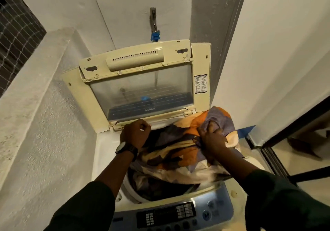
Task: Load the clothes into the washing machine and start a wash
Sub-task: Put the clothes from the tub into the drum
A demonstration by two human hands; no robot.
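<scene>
A cream top-loading washing machine (105, 152) stands below me with its lid (142, 80) folded up against the wall. A large patterned cloth (178, 152) in orange, cream and purple bulges out of the drum opening and over the right rim. My right hand (212, 139) is shut on a bunch of that cloth near its top. My left hand (135, 134), with a dark watch on the wrist, is closed at the cloth's left edge near the lid hinge; what it grips is hidden. The blue control panel (178, 211) runs along the near edge.
A rough concrete ledge (35, 123) hems the machine on the left. A tap with a blue hose connector (155, 34) sits on the wall behind the lid. A white wall and a dark sliding door frame (271, 152) stand close on the right.
</scene>
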